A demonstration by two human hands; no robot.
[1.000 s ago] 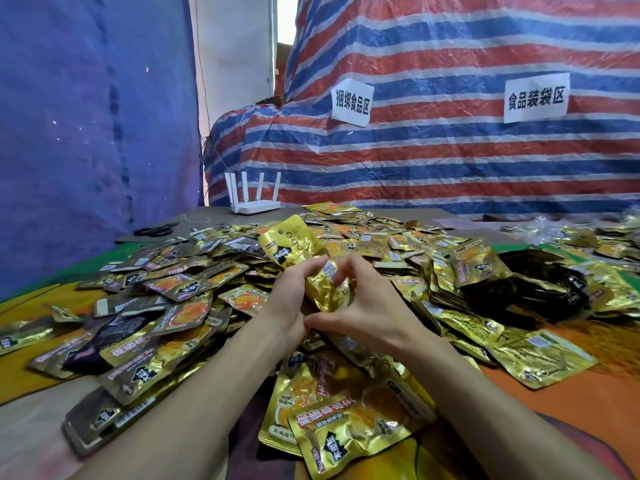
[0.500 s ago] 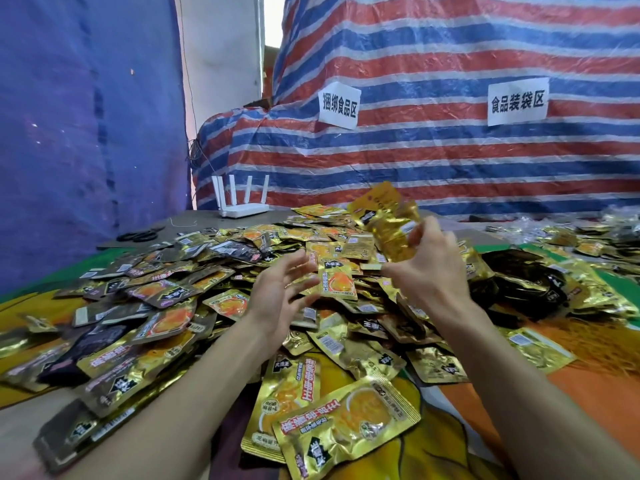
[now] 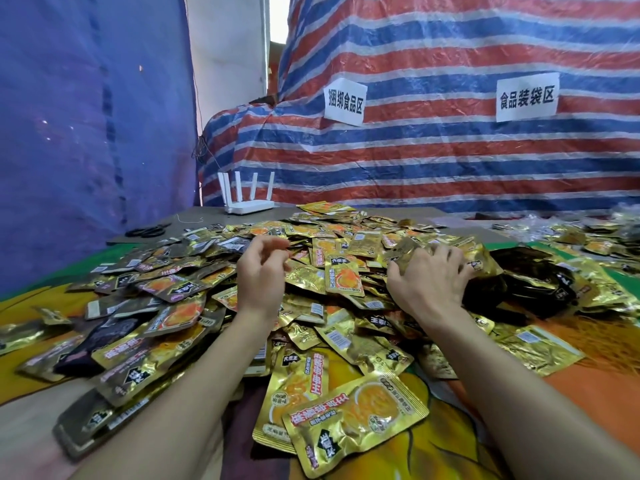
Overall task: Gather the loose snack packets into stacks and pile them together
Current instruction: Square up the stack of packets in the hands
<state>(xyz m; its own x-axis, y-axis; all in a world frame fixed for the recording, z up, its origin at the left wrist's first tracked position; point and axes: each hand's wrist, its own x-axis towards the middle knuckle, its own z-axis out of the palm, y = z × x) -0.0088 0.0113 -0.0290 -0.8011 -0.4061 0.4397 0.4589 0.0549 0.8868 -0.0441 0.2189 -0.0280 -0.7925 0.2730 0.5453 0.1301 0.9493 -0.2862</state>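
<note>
Loose gold snack packets lie in a wide heap across the table, some face up with orange print, some face down. My right hand is lowered onto the right side of the heap, its fingers curled over a small stack of gold packets whose edges stick out to the left and right of the hand. My left hand hovers just above the middle of the heap, fingers loosely curled and holding nothing. Two large gold packets lie nearest me, between my forearms.
A heap of dark packets sits just right of my right hand. More gold packets spread to the far right. A white router and black scissors lie at the back left. A striped tarp closes the back.
My hands, together on a packet stack a second ago, parted. The right hand lifted the stack, then brought it down to the right onto the heap. The left hand let go.
</note>
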